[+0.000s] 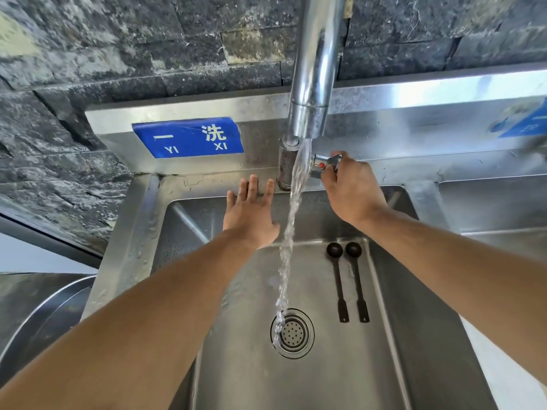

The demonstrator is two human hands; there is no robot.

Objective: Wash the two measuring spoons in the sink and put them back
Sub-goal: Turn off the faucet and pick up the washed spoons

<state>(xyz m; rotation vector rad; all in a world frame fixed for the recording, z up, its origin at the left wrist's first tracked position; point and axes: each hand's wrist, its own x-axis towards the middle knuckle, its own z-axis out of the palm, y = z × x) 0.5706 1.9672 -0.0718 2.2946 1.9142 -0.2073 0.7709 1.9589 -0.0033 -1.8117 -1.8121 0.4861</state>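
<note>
the drain (292,333) sits nearest, in the floor of the steel sink (399,335), and a stream of water (291,220) lands on its left edge. just right of the drain the two measuring spoons lie flat on the sink floor, side by side and parallel, handles toward the near side and round bowls toward the far side: the left spoon (338,282) and the right spoon (357,282), close together but apart. neither hand touches them. farther on, the left hand (251,211) is held wide open, fingers straight and spread, holding nothing, its fingertips over the far rim of the sink just left of the water. to the right of the stream the right hand (352,187) grips the tap handle (325,164), fingers curled round it. the tap spout (316,69) rises above. on the far steel wall to the left is a blue sign (189,137), with dark stone wall (118,39) behind.
</note>
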